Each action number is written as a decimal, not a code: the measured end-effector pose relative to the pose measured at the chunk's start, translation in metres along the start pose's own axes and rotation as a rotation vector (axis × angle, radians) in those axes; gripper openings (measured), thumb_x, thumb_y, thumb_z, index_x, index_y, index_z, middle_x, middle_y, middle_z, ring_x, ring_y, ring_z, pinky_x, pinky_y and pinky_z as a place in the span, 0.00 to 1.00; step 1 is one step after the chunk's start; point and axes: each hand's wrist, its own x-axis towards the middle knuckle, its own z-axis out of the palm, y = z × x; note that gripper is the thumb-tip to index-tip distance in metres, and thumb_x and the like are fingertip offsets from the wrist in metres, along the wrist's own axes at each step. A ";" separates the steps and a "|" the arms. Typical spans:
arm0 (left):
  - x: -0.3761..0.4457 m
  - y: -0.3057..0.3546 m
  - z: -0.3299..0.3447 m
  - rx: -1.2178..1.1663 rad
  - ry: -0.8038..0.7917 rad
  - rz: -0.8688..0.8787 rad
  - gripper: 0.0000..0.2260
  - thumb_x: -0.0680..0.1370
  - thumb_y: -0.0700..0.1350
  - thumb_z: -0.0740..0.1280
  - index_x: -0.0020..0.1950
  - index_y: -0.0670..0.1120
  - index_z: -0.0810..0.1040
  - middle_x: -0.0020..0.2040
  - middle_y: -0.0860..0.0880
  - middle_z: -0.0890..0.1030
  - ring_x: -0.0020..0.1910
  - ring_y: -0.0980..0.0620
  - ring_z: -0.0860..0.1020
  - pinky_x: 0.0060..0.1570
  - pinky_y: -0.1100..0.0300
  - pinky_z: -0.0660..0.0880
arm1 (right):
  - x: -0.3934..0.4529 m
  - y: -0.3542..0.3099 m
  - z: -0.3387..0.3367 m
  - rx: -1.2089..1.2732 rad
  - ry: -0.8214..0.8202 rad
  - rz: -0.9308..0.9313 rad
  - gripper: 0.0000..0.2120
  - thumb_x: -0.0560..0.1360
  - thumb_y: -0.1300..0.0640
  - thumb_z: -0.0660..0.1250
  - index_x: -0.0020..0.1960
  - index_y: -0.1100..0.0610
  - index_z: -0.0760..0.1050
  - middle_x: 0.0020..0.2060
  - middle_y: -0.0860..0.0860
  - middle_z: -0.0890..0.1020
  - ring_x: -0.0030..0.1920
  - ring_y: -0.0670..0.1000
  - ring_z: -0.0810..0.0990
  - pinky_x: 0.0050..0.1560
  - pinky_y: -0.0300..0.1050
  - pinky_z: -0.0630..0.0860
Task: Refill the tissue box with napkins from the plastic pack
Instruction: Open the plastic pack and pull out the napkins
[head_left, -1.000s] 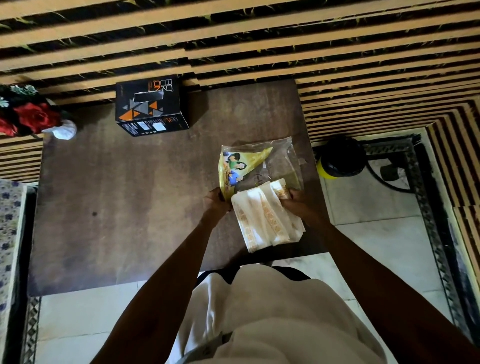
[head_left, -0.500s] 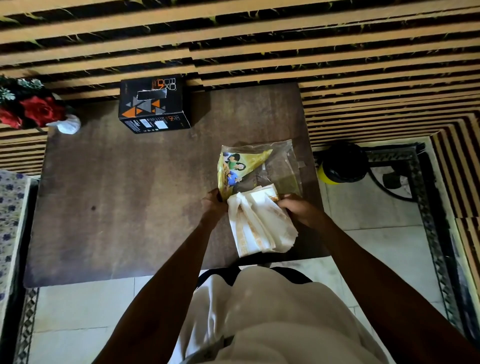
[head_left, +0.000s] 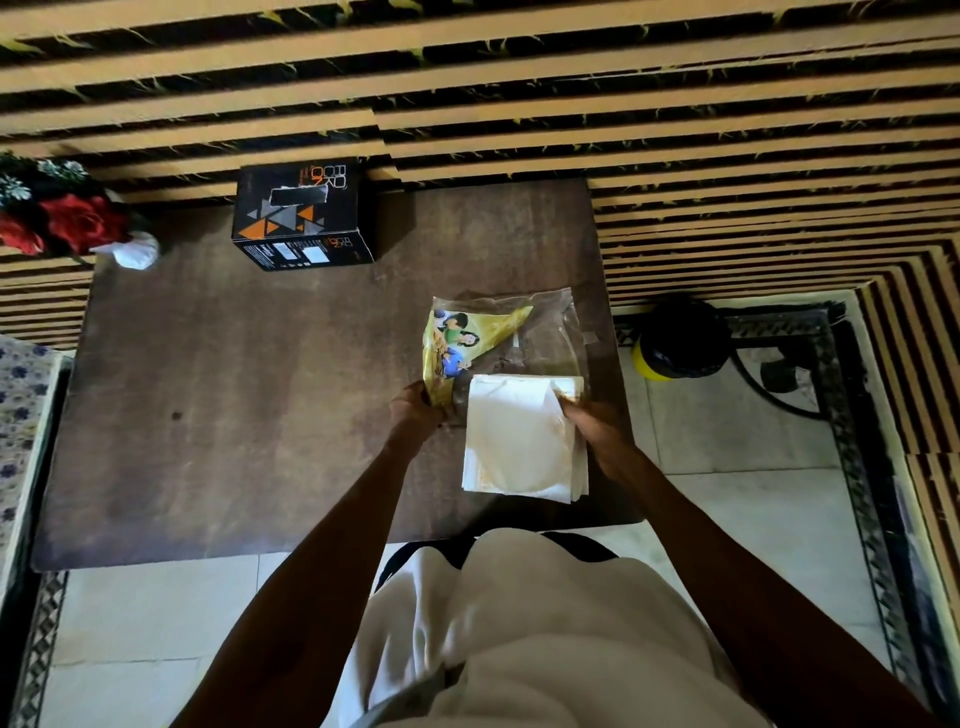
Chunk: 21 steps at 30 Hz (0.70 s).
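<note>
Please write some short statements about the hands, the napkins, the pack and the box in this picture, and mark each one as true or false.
1. The right hand grips the stack of napkins. True.
2. The left hand rests on the tissue box. False: it holds the near edge of the plastic pack.
3. The tissue box stands at the far edge of the table. True.
4. The napkins are already in the box. False: they lie mostly outside the pack, near the person.
</note>
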 end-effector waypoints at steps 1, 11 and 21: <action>0.001 0.000 0.001 -0.003 0.002 -0.007 0.16 0.69 0.30 0.71 0.57 0.38 0.79 0.49 0.38 0.83 0.39 0.46 0.79 0.26 0.66 0.76 | 0.000 0.000 0.001 -0.020 0.027 -0.028 0.21 0.68 0.41 0.75 0.51 0.57 0.84 0.47 0.54 0.85 0.48 0.56 0.84 0.55 0.56 0.80; -0.044 0.051 0.024 0.268 0.454 0.457 0.11 0.79 0.45 0.66 0.59 0.43 0.73 0.56 0.44 0.73 0.46 0.59 0.73 0.43 0.61 0.76 | 0.001 -0.007 -0.001 0.049 0.030 -0.011 0.19 0.70 0.46 0.75 0.50 0.61 0.83 0.45 0.56 0.85 0.42 0.55 0.84 0.42 0.45 0.80; -0.093 0.034 0.069 0.927 -0.195 0.687 0.36 0.62 0.73 0.67 0.62 0.53 0.70 0.52 0.54 0.80 0.53 0.50 0.78 0.58 0.51 0.71 | 0.004 -0.016 -0.002 -0.085 0.007 0.111 0.30 0.71 0.41 0.72 0.63 0.61 0.74 0.51 0.54 0.79 0.55 0.57 0.80 0.53 0.45 0.71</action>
